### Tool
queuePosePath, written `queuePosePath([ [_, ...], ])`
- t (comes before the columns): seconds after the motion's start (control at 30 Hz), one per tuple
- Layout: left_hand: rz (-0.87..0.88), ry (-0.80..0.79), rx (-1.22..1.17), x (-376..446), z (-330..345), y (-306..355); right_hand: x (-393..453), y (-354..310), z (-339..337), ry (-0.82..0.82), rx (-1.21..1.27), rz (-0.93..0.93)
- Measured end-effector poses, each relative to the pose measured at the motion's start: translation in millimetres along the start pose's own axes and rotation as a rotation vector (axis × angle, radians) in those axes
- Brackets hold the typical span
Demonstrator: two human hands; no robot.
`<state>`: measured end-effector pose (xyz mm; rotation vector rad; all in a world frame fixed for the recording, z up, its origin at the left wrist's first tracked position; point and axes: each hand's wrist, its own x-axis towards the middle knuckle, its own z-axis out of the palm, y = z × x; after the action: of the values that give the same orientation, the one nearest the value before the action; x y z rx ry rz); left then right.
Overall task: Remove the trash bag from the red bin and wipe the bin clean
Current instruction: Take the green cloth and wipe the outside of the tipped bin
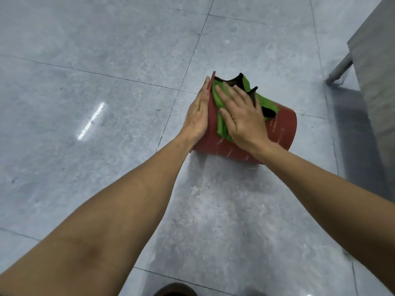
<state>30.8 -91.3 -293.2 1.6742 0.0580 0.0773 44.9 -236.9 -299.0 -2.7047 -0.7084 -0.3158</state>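
The red bin [282,129] lies on its side on the grey tiled floor, its rim pointing away from me to the upper left. A green cloth with black edging [265,103] is spread over the bin's upper side. My right hand [241,118] presses flat on the cloth with straight fingers. Against the bin's left side rests my left hand [197,116], fingers straight and reaching up to the rim. No trash bag is in view.
A grey piece of furniture [376,67] with a metal leg [339,69] stands at the right edge. Grey floor tiles [85,82] stretch to the left and toward me. A dark shoe tip [175,290] shows at the bottom edge.
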Motion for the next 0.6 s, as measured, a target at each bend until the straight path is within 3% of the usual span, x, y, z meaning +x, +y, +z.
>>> queuePosePath([
  [0.2, 0.017, -0.005, 0.016, 0, -1, 1, -60, 36, 15, 0.001, -0.341, -0.311],
  [0.3, 0.018, -0.006, 0.012, 1, 0, 0, -75, 63, 6, 0.020, -0.347, -0.320],
  [0.4, 0.010, 0.003, 0.005, 2, 0, 0, -70, 71, -11, 0.049, -0.262, -0.152],
  [0.53, 0.019, 0.009, 0.007, 0, 1, -1, -18, 57, -22, 0.089, 0.066, 0.331],
  [0.6, 0.026, 0.008, 0.016, 0, 1, -1, 16, 46, -25, 0.011, 0.152, 0.497],
])
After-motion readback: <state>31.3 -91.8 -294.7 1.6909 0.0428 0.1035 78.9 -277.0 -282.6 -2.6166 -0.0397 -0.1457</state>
